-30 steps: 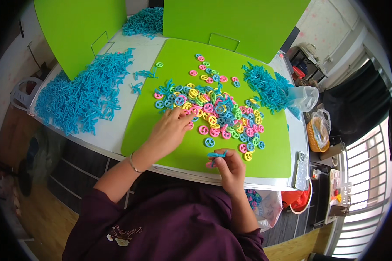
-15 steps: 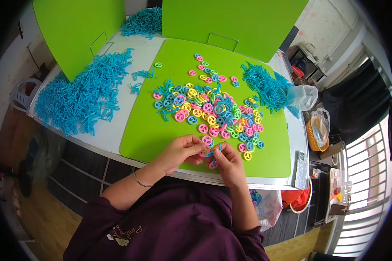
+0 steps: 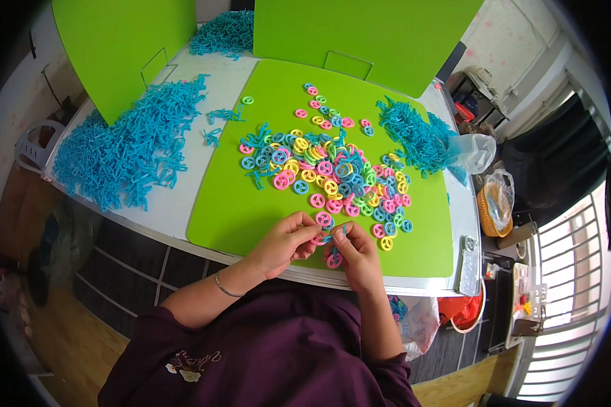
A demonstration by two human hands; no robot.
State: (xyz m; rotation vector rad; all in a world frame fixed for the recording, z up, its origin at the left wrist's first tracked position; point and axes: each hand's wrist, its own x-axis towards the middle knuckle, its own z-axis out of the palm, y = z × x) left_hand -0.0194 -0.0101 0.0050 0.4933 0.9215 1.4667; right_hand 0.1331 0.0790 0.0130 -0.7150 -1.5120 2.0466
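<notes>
Close to the near edge of the green board, my left hand (image 3: 283, 245) pinches a small pink wheel (image 3: 318, 240) between thumb and fingers. My right hand (image 3: 357, 252) is closed on a blue branched plastic piece (image 3: 336, 237), whose end meets the pink wheel. Below the blue piece, at my right fingertips, hangs another pink wheel (image 3: 334, 260). Part of the blue piece is hidden by my fingers. Just beyond my hands lies a heap of small spoked wheels (image 3: 329, 186) in pink, yellow, blue and green.
The green board (image 3: 227, 210) rests on a white table. Blue branched pieces form a large pile (image 3: 125, 156) at left, another pile (image 3: 414, 136) at right beside a clear bag (image 3: 472, 152), and one more (image 3: 223, 34) at the back. Upright green panels (image 3: 366, 34) stand behind. A phone-like object (image 3: 468, 264) lies at the right corner.
Both hands stay in nearly the same place. The pink wheel under my right fingertips has shifted slightly and shows more fully now.
</notes>
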